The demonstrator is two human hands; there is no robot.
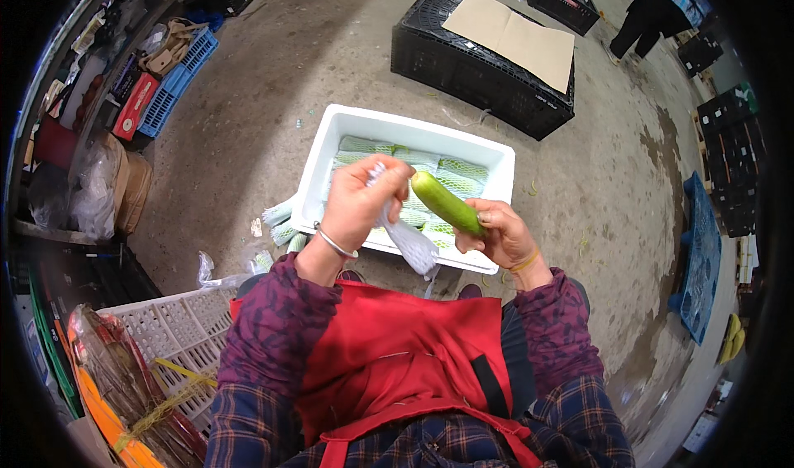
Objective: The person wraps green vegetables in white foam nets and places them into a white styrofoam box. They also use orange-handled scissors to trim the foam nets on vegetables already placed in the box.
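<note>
My right hand (499, 232) grips the lower end of a bare green cucumber (443, 201), which tilts up and to the left. Closed around the top of an empty white foam mesh sleeve (409, 241), my left hand (366, 198) is beside the cucumber's pale end; the sleeve dangles from it, slightly blurred. Both hands are above a white polystyrene box (502, 183). In the box lie several green cucumbers in foam mesh sleeves (462, 173), set in rows. More mesh sleeves (282, 220) are on the floor at the box's left side.
Behind the box stands a black plastic crate (471, 77) with cardboard (508, 37) on top. A white slatted crate (186, 325) is at lower left, a blue pallet (701, 263) at right. Loaded shelves line the left. Another person (657, 18) is at upper right.
</note>
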